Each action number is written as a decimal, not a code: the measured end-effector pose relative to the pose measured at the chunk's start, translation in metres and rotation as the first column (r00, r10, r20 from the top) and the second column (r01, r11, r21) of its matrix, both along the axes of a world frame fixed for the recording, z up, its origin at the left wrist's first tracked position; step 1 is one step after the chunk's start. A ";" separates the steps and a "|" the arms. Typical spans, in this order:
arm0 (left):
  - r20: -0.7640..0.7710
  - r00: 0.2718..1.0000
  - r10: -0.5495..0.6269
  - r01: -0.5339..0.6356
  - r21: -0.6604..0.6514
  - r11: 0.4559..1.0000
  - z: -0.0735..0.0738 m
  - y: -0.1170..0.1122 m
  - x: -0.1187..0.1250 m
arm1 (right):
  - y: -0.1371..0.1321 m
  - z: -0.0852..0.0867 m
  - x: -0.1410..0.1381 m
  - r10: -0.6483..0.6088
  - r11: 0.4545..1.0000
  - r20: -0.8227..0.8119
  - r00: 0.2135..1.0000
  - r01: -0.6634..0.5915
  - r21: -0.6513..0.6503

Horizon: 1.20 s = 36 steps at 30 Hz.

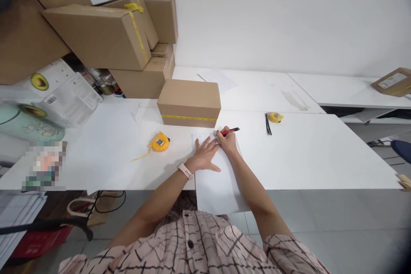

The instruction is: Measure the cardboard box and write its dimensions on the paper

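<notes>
Currently L hand [204, 157], splayed & released, rests on paper [216, 192]; R hand [227, 141] grips red pen [233, 131]; cardbd box [189, 94] on far side, orange tape meas. [159, 141] left.

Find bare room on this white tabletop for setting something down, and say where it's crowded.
Widest: the tabletop between the right hand, the yellow tape measure and the right edge. A narrower gap separates the orange tape measure from the paper. Crowded: the left end, with stacked cartons and avocado-print box.
</notes>
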<state>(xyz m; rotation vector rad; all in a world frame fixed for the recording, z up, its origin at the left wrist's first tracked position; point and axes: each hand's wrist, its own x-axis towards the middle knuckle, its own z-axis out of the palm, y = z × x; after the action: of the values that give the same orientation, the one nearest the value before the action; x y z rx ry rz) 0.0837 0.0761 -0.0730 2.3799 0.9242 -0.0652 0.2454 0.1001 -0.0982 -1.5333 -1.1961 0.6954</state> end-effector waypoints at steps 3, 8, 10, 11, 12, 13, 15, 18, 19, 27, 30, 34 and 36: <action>-0.007 1.000 0.003 -0.003 -0.017 1.000 0.002 -0.001 0.000 | 0.000 0.000 0.000 0.000 1.000 0.010 1.000 0.000 0.001; -0.025 1.000 0.010 -0.010 -0.025 1.000 0.009 -0.002 0.001 | 0.002 -0.003 0.001 0.003 1.000 0.021 1.000 -0.003 0.000; -0.031 0.999 0.012 -0.013 -0.027 1.000 0.010 -0.002 0.001 | 0.003 -0.005 0.001 0.011 1.000 0.021 1.000 -0.011 0.004; -0.032 0.999 0.012 -0.013 -0.028 1.000 0.011 -0.002 0.001 | 0.003 -0.006 0.001 0.015 1.000 0.022 1.000 -0.015 0.007; -0.033 0.999 0.012 -0.013 -0.030 0.999 0.012 -0.002 0.001 | 0.003 -0.007 0.001 0.016 1.000 0.025 1.000 -0.016 0.009; -0.034 0.999 0.011 -0.012 -0.031 0.999 0.012 -0.002 0.001 | 0.003 -0.008 0.002 0.016 1.000 0.028 0.999 -0.017 0.011; -0.039 0.999 0.010 -0.011 -0.028 1.000 0.012 -0.002 0.001 | 0.004 -0.009 0.002 0.017 1.000 0.033 0.999 -0.018 0.011; -0.042 0.999 0.008 -0.009 -0.018 1.000 0.011 -0.002 0.000 | 0.003 -0.009 0.002 0.015 1.000 0.022 1.000 -0.015 0.011; -0.042 0.999 0.008 -0.009 -0.017 1.000 0.010 -0.003 0.000 | 0.003 -0.009 0.002 0.015 1.000 0.011 1.000 -0.015 0.012; -0.047 0.999 0.007 -0.008 -0.018 1.000 0.007 -0.002 0.001 | 0.003 -0.008 0.002 0.006 1.000 -0.017 1.000 -0.005 0.031; -0.054 0.999 0.004 -0.005 -0.008 1.000 0.006 -0.002 0.000 | 0.003 -0.010 0.003 -0.013 0.999 -0.043 0.999 0.015 0.035; -0.061 0.998 0.006 -0.006 -0.008 1.000 0.008 -0.002 0.000 | 0.005 -0.012 0.004 -0.027 0.999 -0.041 0.999 0.028 0.030; -0.061 0.998 0.006 -0.006 -0.005 1.000 0.009 -0.002 0.000 | 0.005 -0.012 0.004 -0.025 0.999 -0.033 0.999 0.026 0.030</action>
<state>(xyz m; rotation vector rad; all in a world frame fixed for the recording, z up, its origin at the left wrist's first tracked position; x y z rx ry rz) 0.0839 0.0739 -0.0643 2.3822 0.9585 -0.1380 0.2493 0.1051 -0.1107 -1.5042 -1.1561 0.6799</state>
